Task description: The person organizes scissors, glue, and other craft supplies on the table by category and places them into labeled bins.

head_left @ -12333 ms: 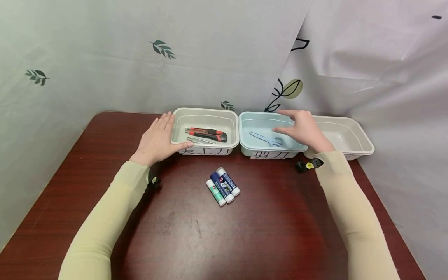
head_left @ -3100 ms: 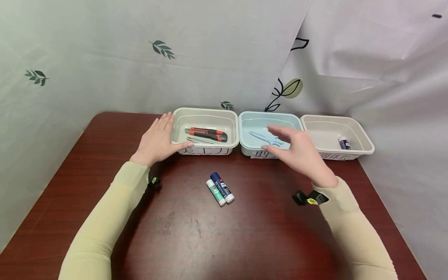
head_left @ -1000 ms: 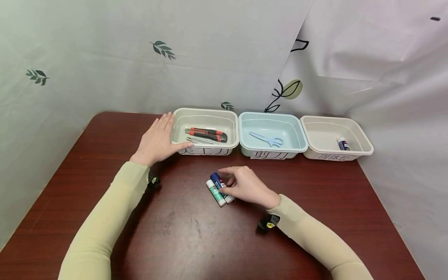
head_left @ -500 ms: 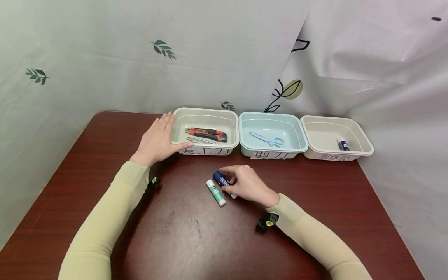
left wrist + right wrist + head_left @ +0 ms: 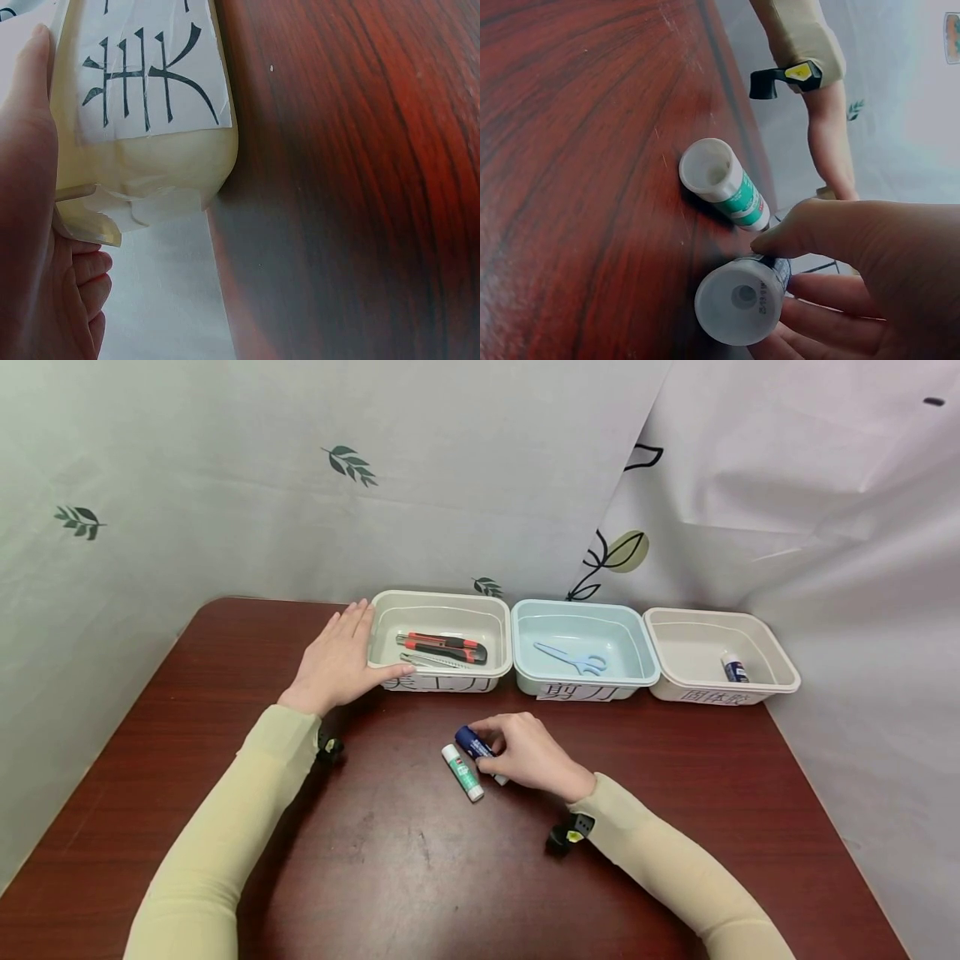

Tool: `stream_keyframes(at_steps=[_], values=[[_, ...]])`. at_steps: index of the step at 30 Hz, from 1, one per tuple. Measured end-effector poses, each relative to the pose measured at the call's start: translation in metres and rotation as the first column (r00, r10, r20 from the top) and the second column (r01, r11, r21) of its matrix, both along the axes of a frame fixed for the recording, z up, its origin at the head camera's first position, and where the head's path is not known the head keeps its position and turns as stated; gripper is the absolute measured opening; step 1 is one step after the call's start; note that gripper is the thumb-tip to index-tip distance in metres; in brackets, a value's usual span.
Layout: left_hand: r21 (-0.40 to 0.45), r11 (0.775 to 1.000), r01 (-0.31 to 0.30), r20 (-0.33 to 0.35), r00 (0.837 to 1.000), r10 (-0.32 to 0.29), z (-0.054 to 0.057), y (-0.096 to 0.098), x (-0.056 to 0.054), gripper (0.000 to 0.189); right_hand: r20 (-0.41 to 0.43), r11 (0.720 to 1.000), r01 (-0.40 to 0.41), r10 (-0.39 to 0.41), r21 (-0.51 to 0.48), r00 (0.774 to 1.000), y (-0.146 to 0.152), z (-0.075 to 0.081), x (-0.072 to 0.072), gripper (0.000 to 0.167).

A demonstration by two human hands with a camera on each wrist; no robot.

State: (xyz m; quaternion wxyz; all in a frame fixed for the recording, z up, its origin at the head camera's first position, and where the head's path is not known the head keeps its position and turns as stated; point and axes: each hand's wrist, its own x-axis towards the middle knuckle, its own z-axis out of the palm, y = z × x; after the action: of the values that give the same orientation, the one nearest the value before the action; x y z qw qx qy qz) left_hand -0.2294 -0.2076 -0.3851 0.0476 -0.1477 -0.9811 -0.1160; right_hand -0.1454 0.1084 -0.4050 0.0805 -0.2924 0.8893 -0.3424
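My right hand [image 5: 531, 755] pinches a dark blue glue stick [image 5: 472, 742] between thumb and fingers, low over the table. In the right wrist view the white end of that glue stick [image 5: 739, 304] faces the camera. Just left of it lies a green-and-white glue stick [image 5: 462, 772], apart from the blue one. My left hand [image 5: 335, 660] rests on the left end of a cream bin [image 5: 441, 599], fingers straight along the rim and thumb at the front corner. Seen from the left wrist, the hand [image 5: 30, 225] lies against the bin's labelled side.
Inside the cream bin are utility knives [image 5: 446, 647]. The light blue bin [image 5: 585, 608] beside it contains light blue scissors [image 5: 573, 660]. A beige bin [image 5: 697, 617] at the right has one blue glue stick [image 5: 735, 668] in it. A cloth-like wall [image 5: 450, 468] stands behind.
One blue glue stick went from the table into the right bin. My right hand then came down, took the second blue one and shifted it away from the green. My left hand has stayed put.
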Motion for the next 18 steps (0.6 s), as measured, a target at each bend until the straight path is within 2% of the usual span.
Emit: stream_keyframes(at_steps=[6,18], values=[[0.004,1.000,0.003,0.004,1.000,-0.003,0.000,0.000,-0.001,0.124,-0.009,1.000,-0.004,0.004,-0.026,1.000,0.001,0.004,-0.002,0.045],[0.006,1.000,0.005,-0.002,1.000,-0.005,-0.002,-0.001,-0.003,0.126,-0.016,0.997,0.045,-0.046,-0.069,0.999,0.013,0.015,-0.007,0.048]])
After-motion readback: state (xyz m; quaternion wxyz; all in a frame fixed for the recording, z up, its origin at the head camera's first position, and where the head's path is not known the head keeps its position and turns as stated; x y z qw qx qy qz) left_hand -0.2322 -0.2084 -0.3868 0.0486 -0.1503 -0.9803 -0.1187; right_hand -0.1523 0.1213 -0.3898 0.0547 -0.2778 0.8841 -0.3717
